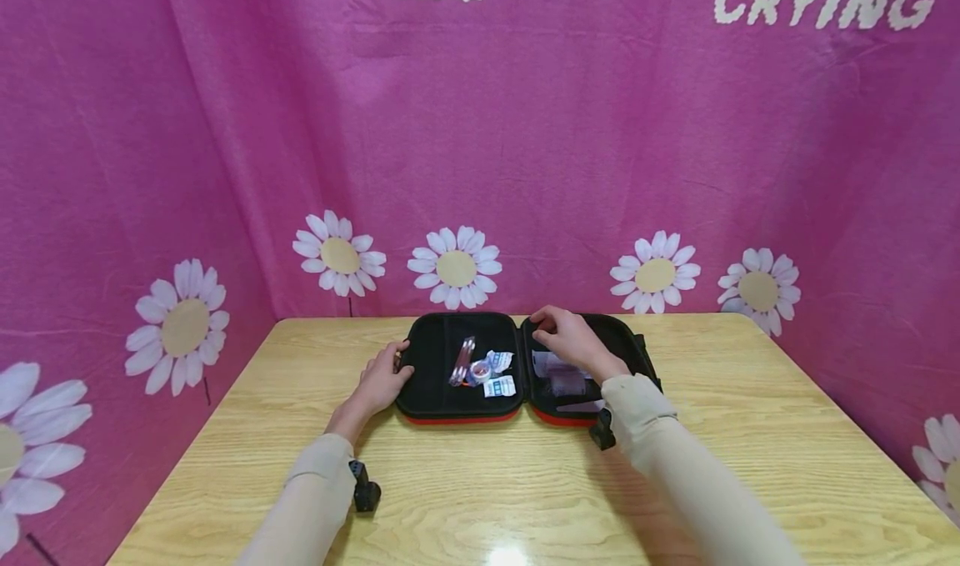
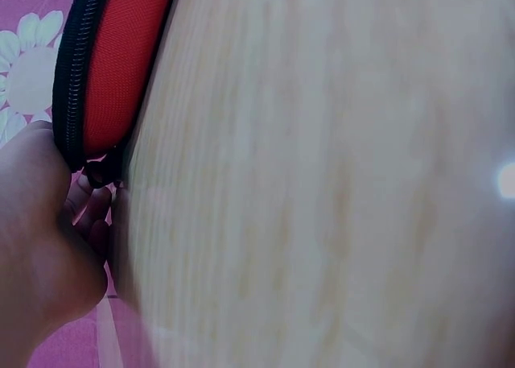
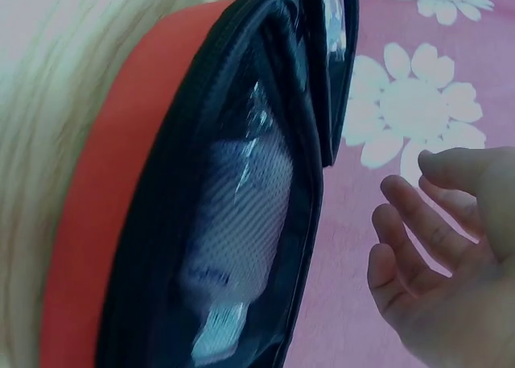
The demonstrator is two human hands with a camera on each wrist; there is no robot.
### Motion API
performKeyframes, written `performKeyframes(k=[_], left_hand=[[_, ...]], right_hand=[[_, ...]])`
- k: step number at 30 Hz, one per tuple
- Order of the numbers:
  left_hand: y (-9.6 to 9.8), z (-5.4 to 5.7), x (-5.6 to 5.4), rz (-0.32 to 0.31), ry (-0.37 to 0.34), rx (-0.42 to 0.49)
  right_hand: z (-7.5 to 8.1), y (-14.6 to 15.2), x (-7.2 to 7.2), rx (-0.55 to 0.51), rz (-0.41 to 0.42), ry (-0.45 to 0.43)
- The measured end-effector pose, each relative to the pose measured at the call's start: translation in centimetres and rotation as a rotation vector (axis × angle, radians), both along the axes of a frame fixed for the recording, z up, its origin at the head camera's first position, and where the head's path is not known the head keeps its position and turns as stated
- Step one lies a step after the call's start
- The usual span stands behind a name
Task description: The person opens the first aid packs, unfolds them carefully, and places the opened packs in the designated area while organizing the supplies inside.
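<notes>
An unzipped red and black case lies spread flat on the table, its two halves side by side. My left hand holds the left half by its outer edge; in the left wrist view that hand has its fingers beside the zipper corner. Above the right half hovers my right hand, and the right wrist view shows this hand with loosely bent fingers and nothing in them. The left half contains a roll of tape, small white packets and reddish sticks. A wrapped mesh roll lies in the right half.
The case rests on a light wooden table. Behind it and at the sides hangs a pink cloth with daisies and white lettering. A dark strap or handle sticks out at the case's right side.
</notes>
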State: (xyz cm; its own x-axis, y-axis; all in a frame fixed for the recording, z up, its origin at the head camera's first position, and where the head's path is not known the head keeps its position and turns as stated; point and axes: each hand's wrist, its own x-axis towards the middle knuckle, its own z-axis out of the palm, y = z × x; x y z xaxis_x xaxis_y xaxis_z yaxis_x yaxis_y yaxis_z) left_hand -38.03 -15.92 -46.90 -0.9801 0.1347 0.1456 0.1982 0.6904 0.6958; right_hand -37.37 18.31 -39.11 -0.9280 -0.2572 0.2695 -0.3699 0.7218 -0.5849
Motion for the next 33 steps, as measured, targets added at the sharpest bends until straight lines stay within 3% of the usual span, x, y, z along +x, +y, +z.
performKeyframes(k=[9,24,33], left_hand=[[-0.1,0.1,0.4,0.009,-0.008,0.006],[-0.8,0.1,0.3,0.022,-0.008,-0.009],[0.0,0.0,0.0,0.013,0.012,-0.001]], right_hand=[[0.1,-3.2,-0.7,0.033,0.053,-0.026],[-1.2,-7.8,-2.4,0.097,0.095,-0.076],[-1.6,-8.5,-3.1,0.167,0.109,-0.130]])
